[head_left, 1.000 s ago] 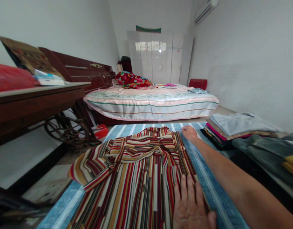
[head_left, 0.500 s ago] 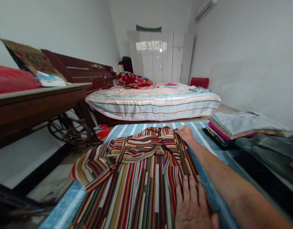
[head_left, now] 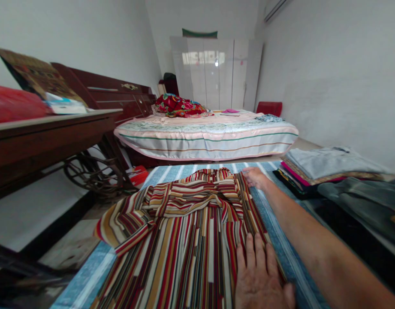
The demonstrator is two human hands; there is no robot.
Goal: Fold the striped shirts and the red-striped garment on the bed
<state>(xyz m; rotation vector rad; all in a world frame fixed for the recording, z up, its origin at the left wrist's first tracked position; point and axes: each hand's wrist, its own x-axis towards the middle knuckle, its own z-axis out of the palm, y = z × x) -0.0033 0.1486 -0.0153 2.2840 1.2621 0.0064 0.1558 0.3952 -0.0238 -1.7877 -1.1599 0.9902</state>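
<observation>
The left hand (head_left: 261,274) lies palm down on the striped shirt (head_left: 191,253), near its right edge, with fingers extended, slightly apart and gripping nothing. The shirt is spread on the blue sheet (head_left: 88,277). Apply light, even pressure through the whole palm; pressing with the fingertips alone would likely ruck the cloth. Farther along the same edge, the right hand (head_left: 254,177) is at the upper corner. Align the edge between both hands in one straight line under gentle tension; the cloth looks thin and may crease readily. Work the folds across the upper part outward.

Limits of view: the shirt's lower end and the left wrist are cut off by the frame. Whether the right fingers pinch the cloth or only rest against it cannot be told. In the clothes pile (head_left: 335,165), the lower layers are hard to identify. Small items on the bed (head_left: 210,143) are indistinct.
</observation>
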